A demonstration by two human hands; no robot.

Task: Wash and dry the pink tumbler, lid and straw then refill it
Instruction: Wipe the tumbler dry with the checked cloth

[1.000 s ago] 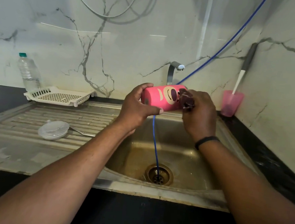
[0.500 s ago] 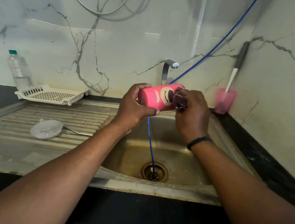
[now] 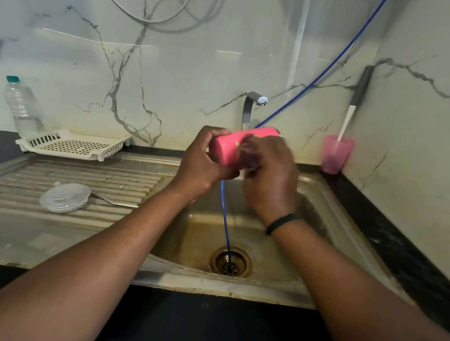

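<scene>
The pink tumbler (image 3: 227,148) lies on its side above the steel sink (image 3: 325,195), just under the tap (image 3: 254,102). My left hand (image 3: 201,165) grips its base end. My right hand (image 3: 271,174) holds a dark scrubber (image 3: 248,156) pressed against the tumbler's side and is blurred with motion. The clear lid (image 3: 65,197) lies on the draining board, and a thin metal straw (image 3: 115,201) lies beside it to the right.
A blue hose (image 3: 226,224) runs from the wall down into the sink drain (image 3: 230,262). A pink cup (image 3: 335,155) with a brush stands at the right corner. A white rack (image 3: 71,144) and a water bottle (image 3: 22,106) sit at the back left.
My right hand has slid the scrubber left along the tumbler, now covering the printed face. The tumbler has turned in my left hand.
</scene>
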